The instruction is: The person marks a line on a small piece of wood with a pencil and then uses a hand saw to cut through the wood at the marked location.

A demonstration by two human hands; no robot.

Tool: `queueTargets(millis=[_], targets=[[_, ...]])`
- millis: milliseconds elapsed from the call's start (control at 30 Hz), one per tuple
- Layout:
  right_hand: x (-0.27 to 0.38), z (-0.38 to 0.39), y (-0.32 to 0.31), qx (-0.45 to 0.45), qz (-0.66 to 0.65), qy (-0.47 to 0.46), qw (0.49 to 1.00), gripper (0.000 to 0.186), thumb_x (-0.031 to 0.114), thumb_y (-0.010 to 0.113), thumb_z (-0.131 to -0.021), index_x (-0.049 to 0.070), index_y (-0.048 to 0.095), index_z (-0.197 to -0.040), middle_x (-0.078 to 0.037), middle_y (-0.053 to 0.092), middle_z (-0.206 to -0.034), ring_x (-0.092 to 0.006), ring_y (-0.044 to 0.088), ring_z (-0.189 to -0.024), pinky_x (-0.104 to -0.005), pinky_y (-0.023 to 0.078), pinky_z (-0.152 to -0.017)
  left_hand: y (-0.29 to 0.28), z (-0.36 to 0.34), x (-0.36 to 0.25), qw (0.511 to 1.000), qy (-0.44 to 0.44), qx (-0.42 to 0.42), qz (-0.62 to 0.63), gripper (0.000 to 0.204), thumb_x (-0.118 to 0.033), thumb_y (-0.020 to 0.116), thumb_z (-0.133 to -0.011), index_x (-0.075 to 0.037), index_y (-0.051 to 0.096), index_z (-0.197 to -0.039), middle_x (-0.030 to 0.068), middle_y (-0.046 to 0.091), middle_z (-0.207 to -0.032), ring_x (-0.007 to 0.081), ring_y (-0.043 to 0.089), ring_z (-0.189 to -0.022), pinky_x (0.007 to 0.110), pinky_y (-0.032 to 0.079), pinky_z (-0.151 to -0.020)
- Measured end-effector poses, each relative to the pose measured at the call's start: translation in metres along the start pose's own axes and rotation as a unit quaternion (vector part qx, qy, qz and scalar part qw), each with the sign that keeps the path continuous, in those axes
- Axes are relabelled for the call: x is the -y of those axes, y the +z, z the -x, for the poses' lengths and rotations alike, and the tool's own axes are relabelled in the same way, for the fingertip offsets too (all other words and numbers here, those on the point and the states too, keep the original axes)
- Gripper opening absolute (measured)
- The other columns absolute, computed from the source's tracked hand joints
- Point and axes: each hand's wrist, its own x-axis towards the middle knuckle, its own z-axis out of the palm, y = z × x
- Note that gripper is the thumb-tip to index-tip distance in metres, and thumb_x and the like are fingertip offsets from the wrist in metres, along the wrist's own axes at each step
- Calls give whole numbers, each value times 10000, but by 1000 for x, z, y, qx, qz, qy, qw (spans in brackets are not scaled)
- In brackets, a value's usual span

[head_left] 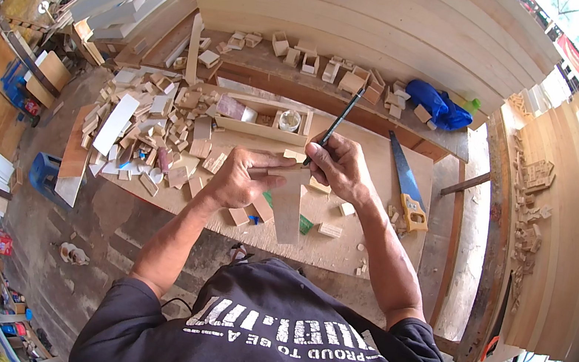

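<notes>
I'm watching remotely, going left to right. A mixed heap of small tan wooden blocks (152, 123) is lying across the workbench's left side, with a long white rectangular slab (116, 124) resting on it. The left hand (234, 176) is closing its fingers around the upper end of a pale, flat, tapering wooden board (288, 211), which is hanging over the bench's near side. Behind, an open rectangular wooden box (252, 130) is standing. The right hand (340, 168) is gripping a slim black pen or pencil (341, 120), point down by the board's upper end; I can't tell if it's touching. A blue-bladed handsaw with a yellow handle (402, 171) is lying farther right.

I'm judging the marking as underway: no finished line is showing, and what's left I can't tell.

I'm counting one slab, one board, one box, one pen or pencil, one handsaw; blocks are overlapping, dozens, no exact count.
</notes>
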Motion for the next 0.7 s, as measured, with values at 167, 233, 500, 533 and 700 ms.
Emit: queueTargets(millis=[167, 233, 500, 533, 700], targets=[[0, -2, 3, -6, 2, 10, 1000, 334, 313, 614, -1004, 4, 574, -883, 14, 535, -647, -41, 459, -526, -211, 333, -448, -3, 2, 2, 1000, -6, -1, -5, 337, 35, 691, -861, 61, 667, -1196, 159, 703, -1169, 161, 654, -1070, 287, 530, -933], [-1, -3, 3, 3, -3, 12, 1000, 316, 299, 608, -1009, 2, 580, -903, 14, 542, -657, -46, 470, -537, -220, 350, -462, -3, 3, 2, 1000, -10, -1, 0, 338, 24, 697, -862, 62, 667, -1196, 160, 704, -1167, 160, 655, -1064, 288, 528, -933], [-16, 4, 12, -113, -226, -72, 965, 242, 241, 566, -1030, 0, 590, -1022, -47, 625, -810, -93, 552, -600, -234, 451, -534, -8, 6, -5, 999, 5, -27, -19, 354, 6, 711, -858, 75, 658, -1201, 162, 704, -1164, 140, 646, -1048, 276, 527, -924], [-17, 9, 15, -136, -245, -67, 958, 205, 211, 543, -1037, 10, 565, -1071, -73, 633, -830, -124, 568, -624, -243, 456, -554, -8, 6, -5, 999, 10, -31, -21, 353, 1, 711, -859, 76, 658, -1200, 162, 705, -1161, 138, 645, -1046, 274, 527, -921], [-66, 57, 28, -192, 12, -104, 976, 196, 135, 501, -1043, -13, 601, -1125, -115, 698, -950, -158, 677, -769, -287, 539, -683, -5, 6, 3, 997, -1, -68, 23, 364, -47, 712, -874, 70, 651, -1213, 127, 718, -1111, 119, 649, -969, 268, 539, -858]])
